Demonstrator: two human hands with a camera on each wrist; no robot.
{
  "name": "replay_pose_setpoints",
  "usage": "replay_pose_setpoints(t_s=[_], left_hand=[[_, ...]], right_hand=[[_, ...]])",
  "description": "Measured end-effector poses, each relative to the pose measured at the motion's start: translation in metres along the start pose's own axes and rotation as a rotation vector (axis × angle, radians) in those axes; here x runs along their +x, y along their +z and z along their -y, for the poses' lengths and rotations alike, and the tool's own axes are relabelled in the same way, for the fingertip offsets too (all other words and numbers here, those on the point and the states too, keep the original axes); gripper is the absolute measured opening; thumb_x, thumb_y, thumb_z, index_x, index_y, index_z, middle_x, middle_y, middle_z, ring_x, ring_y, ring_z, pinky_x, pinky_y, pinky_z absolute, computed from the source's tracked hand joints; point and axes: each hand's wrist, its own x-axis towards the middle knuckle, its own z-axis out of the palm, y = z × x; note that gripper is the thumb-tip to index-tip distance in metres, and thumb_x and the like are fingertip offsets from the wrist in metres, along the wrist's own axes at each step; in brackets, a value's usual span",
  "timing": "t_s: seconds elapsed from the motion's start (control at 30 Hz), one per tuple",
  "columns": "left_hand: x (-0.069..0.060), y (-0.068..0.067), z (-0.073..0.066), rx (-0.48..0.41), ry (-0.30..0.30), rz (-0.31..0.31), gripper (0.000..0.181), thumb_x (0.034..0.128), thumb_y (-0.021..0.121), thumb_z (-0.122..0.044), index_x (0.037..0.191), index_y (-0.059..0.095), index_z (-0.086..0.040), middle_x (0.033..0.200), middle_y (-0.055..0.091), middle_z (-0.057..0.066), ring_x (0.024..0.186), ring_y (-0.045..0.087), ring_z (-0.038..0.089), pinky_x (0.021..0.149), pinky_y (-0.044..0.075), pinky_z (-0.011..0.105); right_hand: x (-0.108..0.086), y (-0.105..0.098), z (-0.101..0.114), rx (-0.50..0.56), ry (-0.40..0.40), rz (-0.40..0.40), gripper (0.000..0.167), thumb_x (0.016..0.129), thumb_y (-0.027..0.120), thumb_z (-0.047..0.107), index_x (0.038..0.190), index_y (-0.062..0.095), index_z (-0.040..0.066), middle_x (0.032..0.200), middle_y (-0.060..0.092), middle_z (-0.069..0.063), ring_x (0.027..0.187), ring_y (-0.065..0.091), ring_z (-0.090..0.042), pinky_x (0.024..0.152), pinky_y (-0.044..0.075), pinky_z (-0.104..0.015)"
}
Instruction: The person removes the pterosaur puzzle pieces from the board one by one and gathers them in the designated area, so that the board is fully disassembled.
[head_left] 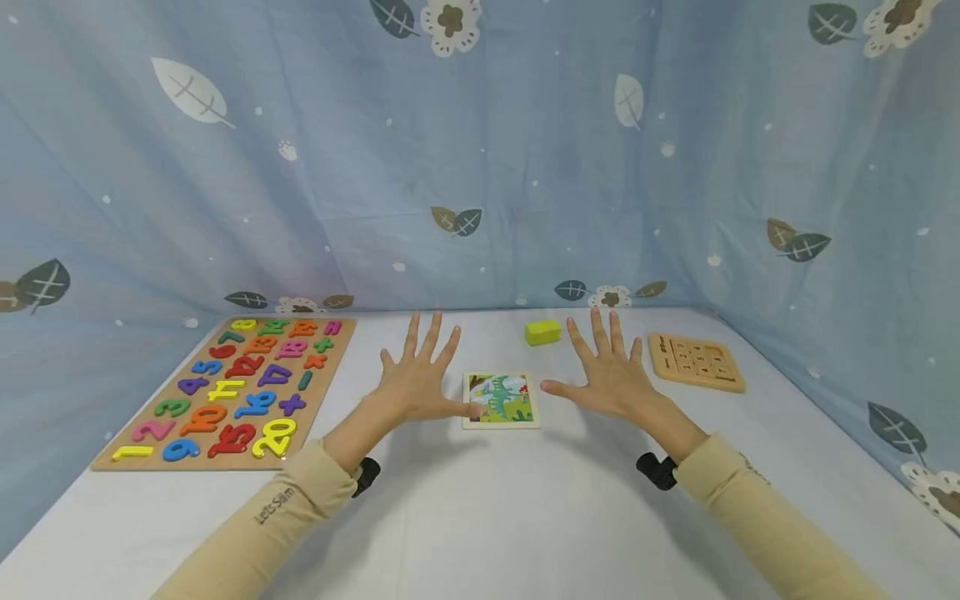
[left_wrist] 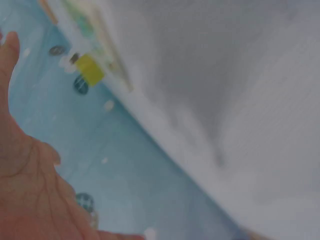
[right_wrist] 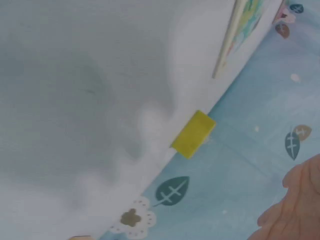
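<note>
Both hands hover over the white table with fingers spread, holding nothing. My left hand (head_left: 416,383) is left of a small square picture puzzle (head_left: 501,402), its thumb overlapping the puzzle's lower left in the head view. On the puzzle's other side is my right hand (head_left: 617,379), thumb pointing towards it. Behind them lies a yellow-green block (head_left: 542,332), seen also as a yellow block (left_wrist: 90,70) in the left wrist view and a yellow block (right_wrist: 194,134) in the right. Part of the left palm (left_wrist: 37,190) and of the right hand (right_wrist: 295,205) show at the wrist views' edges.
At the left lies a wooden board (head_left: 318,400) with colourful numbers and signs. A small wooden number board (head_left: 697,362) is at the right. A blue curtain (head_left: 525,167) with leaves and flowers hangs behind the white table (head_left: 480,525) and along its sides.
</note>
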Motion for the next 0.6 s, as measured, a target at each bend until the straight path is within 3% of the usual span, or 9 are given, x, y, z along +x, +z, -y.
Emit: replay_pose_setpoints(t_s=[0.13,0.23,0.33,0.47,0.6], left_hand=[[0.002,0.000,-0.004,-0.030,0.013,0.028,0.125,0.0667,0.065,-0.078,0.156,-0.001,-0.022,0.160,-0.021,0.009,0.148,-0.017,0.035,0.082,0.050,0.058],[0.004,0.004,-0.008,-0.042,0.016,0.052,0.124,0.0669,0.066,-0.077,0.156,-0.001,-0.023,0.161,-0.019,0.008,0.150,-0.007,0.032,0.071,0.053,0.050],[0.010,0.006,-0.011,-0.055,0.026,0.080,0.124,0.0666,0.068,-0.075,0.156,0.000,-0.023,0.162,-0.012,0.008,0.150,0.009,0.030,0.078,0.051,0.054],[0.023,0.009,-0.012,-0.112,0.057,0.200,0.124,0.0679,0.075,-0.065,0.156,0.005,-0.014,0.163,0.001,0.013,0.147,0.022,0.032,0.095,0.046,0.059],[0.034,0.012,-0.012,-0.161,0.106,0.323,0.117,0.0732,0.076,-0.057,0.153,0.012,0.000,0.161,0.007,0.019,0.147,0.021,0.033,0.110,0.035,0.055]], right_hand=[[-0.003,-0.002,-0.005,0.004,-0.004,-0.023,0.105,0.081,0.049,0.077,0.156,0.004,0.018,0.160,-0.012,-0.021,0.145,-0.017,-0.046,0.105,-0.003,-0.078],[0.000,0.002,-0.001,0.012,-0.038,-0.029,0.101,0.082,0.051,0.073,0.156,0.013,0.017,0.161,-0.001,-0.021,0.146,-0.008,-0.047,0.105,0.002,-0.078],[0.010,0.006,0.015,0.020,-0.105,-0.024,0.086,0.085,0.057,0.063,0.152,0.031,0.016,0.158,0.021,-0.021,0.145,0.014,-0.047,0.106,0.014,-0.076],[0.030,0.017,0.045,0.055,-0.216,0.030,0.056,0.090,0.064,0.043,0.136,0.055,0.012,0.137,0.054,-0.017,0.127,0.049,-0.039,0.099,0.040,-0.063],[0.049,0.030,0.071,0.111,-0.244,0.140,0.041,0.092,0.064,0.030,0.127,0.063,0.009,0.121,0.062,-0.013,0.113,0.057,-0.030,0.093,0.050,-0.049]])
